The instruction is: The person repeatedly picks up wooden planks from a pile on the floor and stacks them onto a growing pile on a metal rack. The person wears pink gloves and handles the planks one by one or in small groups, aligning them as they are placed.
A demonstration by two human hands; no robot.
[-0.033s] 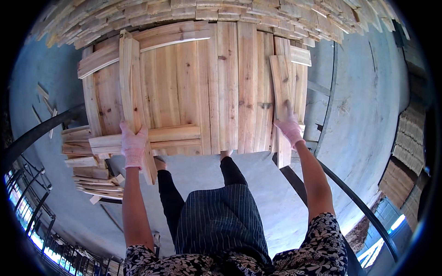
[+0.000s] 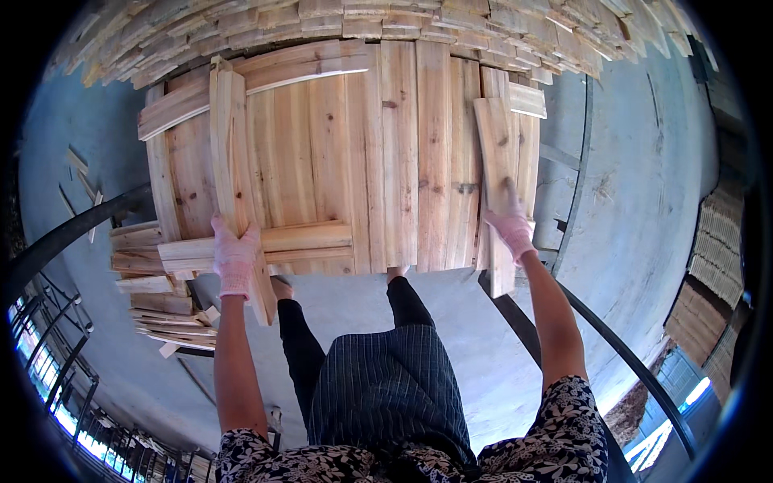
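Note:
Both my hands wear pink knit gloves. My left hand [image 2: 236,256] is closed around the near part of a long wooden plank [image 2: 232,153], which lies lengthwise on the left of a panel of side-by-side boards [image 2: 394,161]. A shorter crosswise plank [image 2: 310,237] lies by that hand. My right hand [image 2: 510,232] grips another plank [image 2: 496,133] at the panel's right side, thumb on its left edge and one finger stretched along its face. This plank sits slightly tilted, its near end jutting past the panel. At the far left lies a crosswise plank [image 2: 302,64].
Stacked planks [image 2: 435,24] line the far side. Loose wood pieces [image 2: 165,304] are piled at the left, with thin scraps [image 2: 78,169] on the floor. Dark curved bars [image 2: 76,225] run beside the panel. Brown stacked sheets [image 2: 713,249] stand far right.

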